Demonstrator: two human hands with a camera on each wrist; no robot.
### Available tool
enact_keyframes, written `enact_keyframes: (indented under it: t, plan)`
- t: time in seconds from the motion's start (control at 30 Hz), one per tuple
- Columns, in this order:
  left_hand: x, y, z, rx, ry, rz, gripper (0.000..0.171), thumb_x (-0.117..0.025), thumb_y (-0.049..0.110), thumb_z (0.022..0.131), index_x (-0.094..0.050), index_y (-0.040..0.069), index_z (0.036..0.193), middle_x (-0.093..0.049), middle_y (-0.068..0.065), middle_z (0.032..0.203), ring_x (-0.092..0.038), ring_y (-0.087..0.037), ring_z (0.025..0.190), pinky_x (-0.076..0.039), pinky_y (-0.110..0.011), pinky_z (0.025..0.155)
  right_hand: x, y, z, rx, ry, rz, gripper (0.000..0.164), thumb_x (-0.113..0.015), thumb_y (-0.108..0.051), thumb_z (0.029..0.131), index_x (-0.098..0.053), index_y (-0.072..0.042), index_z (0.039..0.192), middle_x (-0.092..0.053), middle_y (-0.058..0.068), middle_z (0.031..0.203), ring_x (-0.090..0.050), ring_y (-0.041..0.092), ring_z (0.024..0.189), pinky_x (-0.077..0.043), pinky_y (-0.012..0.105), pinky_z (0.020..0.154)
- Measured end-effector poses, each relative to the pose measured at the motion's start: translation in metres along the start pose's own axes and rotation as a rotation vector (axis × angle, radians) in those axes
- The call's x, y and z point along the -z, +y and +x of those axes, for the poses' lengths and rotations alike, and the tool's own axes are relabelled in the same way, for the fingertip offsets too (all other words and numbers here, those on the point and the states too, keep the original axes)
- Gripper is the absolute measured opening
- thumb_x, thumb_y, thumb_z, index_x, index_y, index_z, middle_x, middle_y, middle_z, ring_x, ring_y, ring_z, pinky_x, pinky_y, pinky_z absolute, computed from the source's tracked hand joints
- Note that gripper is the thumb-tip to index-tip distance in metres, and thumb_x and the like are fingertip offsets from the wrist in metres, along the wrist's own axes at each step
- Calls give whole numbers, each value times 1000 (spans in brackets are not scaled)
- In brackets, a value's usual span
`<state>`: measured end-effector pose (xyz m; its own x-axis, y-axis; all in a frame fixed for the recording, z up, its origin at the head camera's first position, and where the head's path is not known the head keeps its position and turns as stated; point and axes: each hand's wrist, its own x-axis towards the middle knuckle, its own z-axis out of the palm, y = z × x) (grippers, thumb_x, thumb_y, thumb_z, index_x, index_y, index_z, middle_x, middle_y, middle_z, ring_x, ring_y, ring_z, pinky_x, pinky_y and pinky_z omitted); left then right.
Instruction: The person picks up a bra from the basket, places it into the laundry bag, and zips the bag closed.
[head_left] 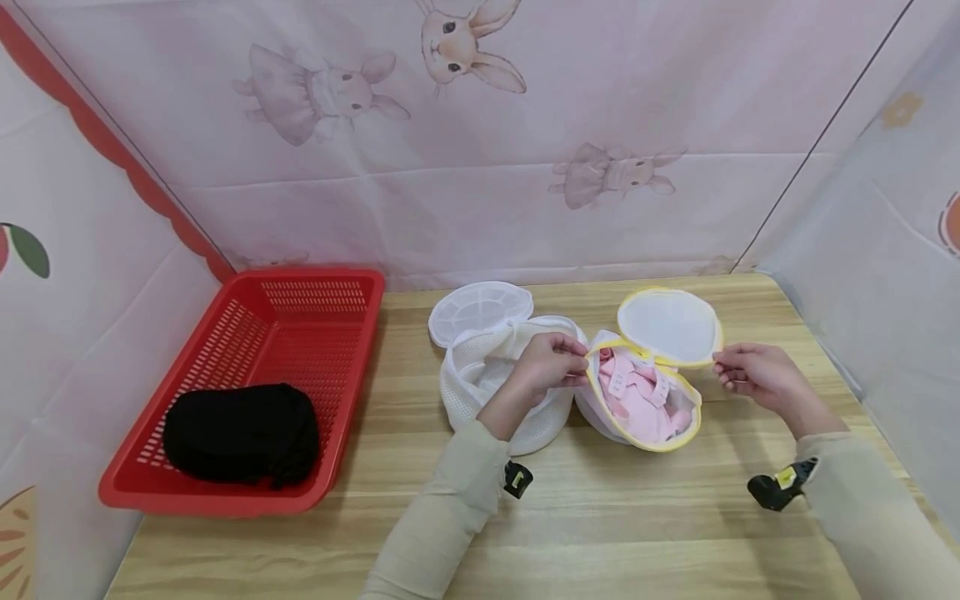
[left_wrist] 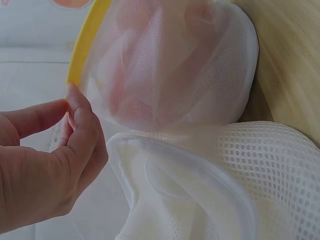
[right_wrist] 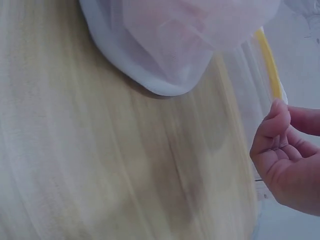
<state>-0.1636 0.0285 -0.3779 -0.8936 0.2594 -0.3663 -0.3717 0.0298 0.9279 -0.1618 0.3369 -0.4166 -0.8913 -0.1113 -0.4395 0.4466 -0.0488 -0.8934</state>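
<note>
A white mesh laundry bag [head_left: 600, 407] with yellow zipper trim stands on the table, unzipped, with a pink garment [head_left: 637, 395] inside that has white hook strips. My left hand [head_left: 550, 367] pinches the yellow edge at the bag's left side between thumb and index finger, as the left wrist view shows closely. At the other side my right hand [head_left: 759, 377] pinches the yellow rim of the raised round lid [head_left: 667, 325]. Beside it on the left, partly behind my left hand, sits a second, all-white mesh bag [head_left: 480, 400], its lid [head_left: 483, 310] folded back.
On the left of the wooden table [head_left: 600, 517] stands a red plastic basket [head_left: 330, 417] holding a bundled black item [head_left: 240, 433]. Printed cloth walls [head_left: 480, 225] enclose the back and sides. The two bags sit right next to each other.
</note>
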Motion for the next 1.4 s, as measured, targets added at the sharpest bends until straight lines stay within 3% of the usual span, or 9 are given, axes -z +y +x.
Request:
enact_keyframes:
  t: [0.17, 0.4, 0.6, 0.9, 1.13, 1.4]
  plan:
    - [0, -1, 1, 1, -29, -11, 12, -58, -13, 81, -58, -9, 92, -56, -6, 75, -56, -12, 57, -55, -26, 62, 2, -13, -4, 34, 3, 69, 11, -51, 1, 90, -54, -5, 82, -62, 6, 70, -58, 13, 61, -51, 23, 56]
    - [0, -1, 2, -2, -41, -19, 12, -58, -12, 81, -58, -9, 92, -56, -7, 75, -56, -13, 58, -55, -27, 63, 5, -25, -9, 114, -24, 156, 18, -50, 8, 89, -56, -4, 77, -64, 8, 68, -60, 14, 58, -51, 24, 53]
    - [0, -1, 1, -6, -38, -23, 12, -57, -12, 81, -58, -9, 92, -56, -7, 75, -56, -13, 57, -55, -27, 63, 5, -35, -16, 153, -50, 206, 14, -54, 7, 87, -57, -3, 78, -66, 11, 69, -63, 17, 59, -53, 26, 53]
    - [-1, -2, 2, -11, -42, -24, 12, -57, -13, 81, -58, -10, 92, -55, -7, 75, -56, -13, 58, -55, -28, 63, 5, -53, -27, 242, -93, 289, 20, -46, 12, 89, -59, 0, 81, -66, 15, 72, -66, 22, 63, -55, 29, 56]
    - [-2, -2, 1, -15, -45, -38, 12, -57, -13, 81, -57, -10, 93, -55, -6, 74, -56, -12, 58, -55, -27, 63, 4, -60, -32, 251, -86, 322, 17, -48, 13, 87, -58, 2, 81, -66, 19, 75, -66, 26, 66, -55, 34, 60]
    - [-2, -2, 1, -6, -41, -37, 12, -57, -12, 81, -58, -9, 93, -55, -7, 75, -56, -13, 58, -55, -28, 63, 3, -61, -35, 288, -158, 374, 22, -41, 16, 89, -59, 6, 82, -66, 21, 78, -66, 29, 71, -55, 36, 63]
